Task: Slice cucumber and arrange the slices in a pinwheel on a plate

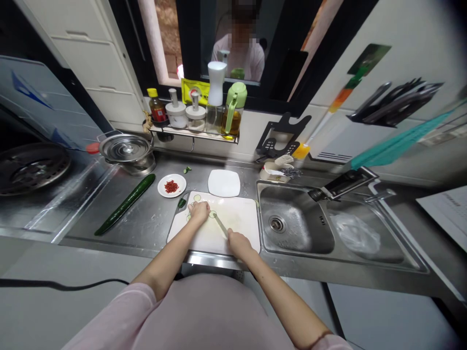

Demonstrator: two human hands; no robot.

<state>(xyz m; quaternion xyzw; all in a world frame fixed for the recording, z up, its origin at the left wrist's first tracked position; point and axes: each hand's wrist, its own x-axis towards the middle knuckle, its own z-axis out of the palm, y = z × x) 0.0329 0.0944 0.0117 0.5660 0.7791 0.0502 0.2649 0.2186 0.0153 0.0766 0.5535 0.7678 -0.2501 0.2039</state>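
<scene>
A white cutting board (233, 206) lies on the steel counter in front of me. My right hand (239, 243) is closed around the handle of a knife (220, 224), whose blade points up and left across the board. By the blade's tip lies a pale cucumber slice (213, 214). My left hand (199, 212) rests on the board with its fingers curled together; whatever is under them is hidden. Another cucumber slice (197, 198) lies just beyond that hand. A dark green cucumber end (181, 202) sits at the board's upper left corner.
Left of the board lies a whole cucumber (126, 204), near a small plate (180, 185) of chopped red pieces. A white square plate (224, 183) stands behind the board. The sink (299, 238) is at the right, a lidded pot (127, 150) at the back left.
</scene>
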